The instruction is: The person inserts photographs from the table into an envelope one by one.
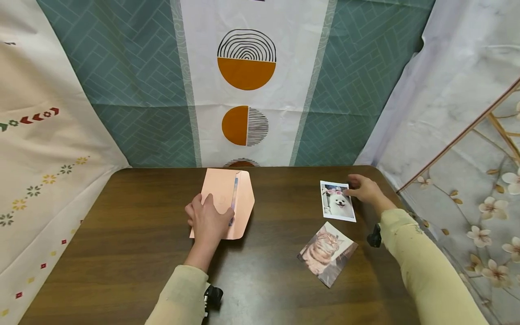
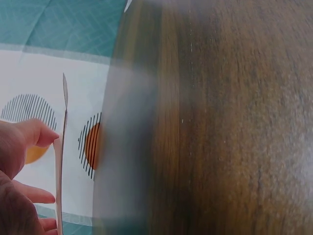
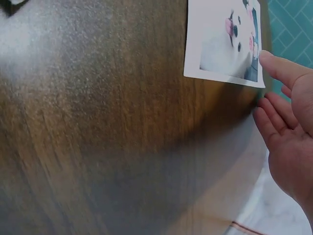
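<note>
My left hand point(image 1: 209, 219) grips a pale pink envelope point(image 1: 243, 203) across its body, the thumb near the opening. The envelope's pointed flap is unfolded to the right, and a strip of a bluish card point(image 1: 235, 192) shows inside it. In the left wrist view the envelope point(image 2: 60, 171) is edge-on beside the fingers. At the right, my right hand point(image 1: 365, 189) is at the edge of a white-bordered photo of a white dog point(image 1: 339, 205). Its thumb touches the photo's edge, with the fingers extended beside it; no firm grip shows.
A photo of a cat point(image 1: 327, 253) lies tilted on the brown wooden table point(image 1: 134, 253), just in front of the dog photo. Patterned curtain point(image 1: 248, 122) hangs behind the table's far edge. Floral cloth point(image 1: 483, 225) borders the right side.
</note>
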`<state>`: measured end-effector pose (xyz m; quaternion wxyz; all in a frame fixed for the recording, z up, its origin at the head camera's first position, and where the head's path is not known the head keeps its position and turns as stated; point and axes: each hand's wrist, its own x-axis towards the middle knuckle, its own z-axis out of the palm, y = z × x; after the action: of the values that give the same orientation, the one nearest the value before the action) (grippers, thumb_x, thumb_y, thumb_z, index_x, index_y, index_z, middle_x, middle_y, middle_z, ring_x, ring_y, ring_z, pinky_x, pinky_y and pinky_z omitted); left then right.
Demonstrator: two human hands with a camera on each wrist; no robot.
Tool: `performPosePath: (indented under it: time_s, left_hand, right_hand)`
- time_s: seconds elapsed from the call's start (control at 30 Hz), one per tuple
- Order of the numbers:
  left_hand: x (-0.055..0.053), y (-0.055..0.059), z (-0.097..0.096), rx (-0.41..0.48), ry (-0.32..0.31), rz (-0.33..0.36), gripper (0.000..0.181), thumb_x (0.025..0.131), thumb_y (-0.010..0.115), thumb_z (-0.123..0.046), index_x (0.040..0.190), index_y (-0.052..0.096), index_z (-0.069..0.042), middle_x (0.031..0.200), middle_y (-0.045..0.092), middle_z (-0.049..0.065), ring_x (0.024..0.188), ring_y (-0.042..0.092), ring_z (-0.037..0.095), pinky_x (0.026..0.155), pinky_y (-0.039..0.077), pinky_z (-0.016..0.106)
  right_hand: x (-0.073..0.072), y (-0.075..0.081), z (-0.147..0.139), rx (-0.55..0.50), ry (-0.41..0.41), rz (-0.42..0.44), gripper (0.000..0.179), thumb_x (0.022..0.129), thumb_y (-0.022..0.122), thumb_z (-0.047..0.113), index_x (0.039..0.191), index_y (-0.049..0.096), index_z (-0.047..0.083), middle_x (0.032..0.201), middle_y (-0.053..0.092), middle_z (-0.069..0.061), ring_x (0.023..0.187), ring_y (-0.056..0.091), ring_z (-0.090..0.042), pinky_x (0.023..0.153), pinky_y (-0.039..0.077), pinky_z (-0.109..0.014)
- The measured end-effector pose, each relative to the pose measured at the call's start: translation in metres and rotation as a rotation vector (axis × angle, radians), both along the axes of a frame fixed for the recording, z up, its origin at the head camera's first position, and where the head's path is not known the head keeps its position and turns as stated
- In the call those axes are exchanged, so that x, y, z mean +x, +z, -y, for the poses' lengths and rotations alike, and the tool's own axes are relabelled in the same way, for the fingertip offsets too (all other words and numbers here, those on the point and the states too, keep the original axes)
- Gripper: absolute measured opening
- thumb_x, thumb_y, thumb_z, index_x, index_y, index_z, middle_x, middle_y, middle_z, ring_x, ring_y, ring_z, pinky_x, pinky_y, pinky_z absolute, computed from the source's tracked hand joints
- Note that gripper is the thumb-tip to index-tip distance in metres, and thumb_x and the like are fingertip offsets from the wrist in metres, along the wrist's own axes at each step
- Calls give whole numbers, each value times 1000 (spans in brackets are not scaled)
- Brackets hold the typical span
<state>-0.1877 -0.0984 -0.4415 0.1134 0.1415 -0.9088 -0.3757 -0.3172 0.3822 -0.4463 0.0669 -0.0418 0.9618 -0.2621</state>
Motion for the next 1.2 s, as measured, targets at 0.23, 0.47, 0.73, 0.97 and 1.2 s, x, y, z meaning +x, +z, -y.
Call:
performPosePath:
  time_s: [0.23, 0.47, 0.73, 0.97, 1.2]
  left_hand:
    - [0, 0, -2, 6, -7, 15, 71, 86, 78, -29, 144, 58, 7, 158, 37, 31, 144, 26, 54, 103, 34, 74]
    - [-2, 0, 2, 4, -13, 23, 72, 87, 78, -31, 145, 57, 6, 160, 35, 30, 146, 24, 53, 103, 35, 74]
    - [-3, -1, 4, -2, -13, 12, 72, 88, 79, -31, 145, 57, 7, 159, 35, 31, 145, 24, 54, 103, 34, 75]
    - [-3, -2, 2, -3, -11, 11, 73, 88, 80, -31, 145, 57, 7, 159, 36, 32, 145, 25, 54, 103, 33, 75]
    - [-3, -4, 0, -7, -17, 15, 72, 88, 80, -31, 144, 57, 7, 158, 36, 32, 145, 25, 54, 103, 34, 76]
  right_hand:
    - [1, -5, -1, -28, -6, -4, 70, 100, 75, 22, 155, 44, -10, 148, 53, -37, 138, 50, -52, 113, 42, -63]
    - [-3, -7, 2, -19, 2, -46, 64, 99, 75, 19, 150, 50, -9, 146, 57, -35, 135, 54, -51, 111, 44, -62]
    - [-6, -13, 3, -20, 7, -86, 58, 98, 76, 16, 145, 55, -10, 138, 62, -35, 128, 58, -51, 109, 45, -61]
    - [-6, -16, 5, -26, 2, -120, 54, 96, 78, 13, 140, 59, -11, 130, 65, -33, 122, 61, -50, 107, 46, -61]
    - [-3, -21, 7, -32, -22, -150, 46, 95, 78, 10, 134, 64, -8, 123, 64, -30, 115, 62, -47, 102, 49, -61]
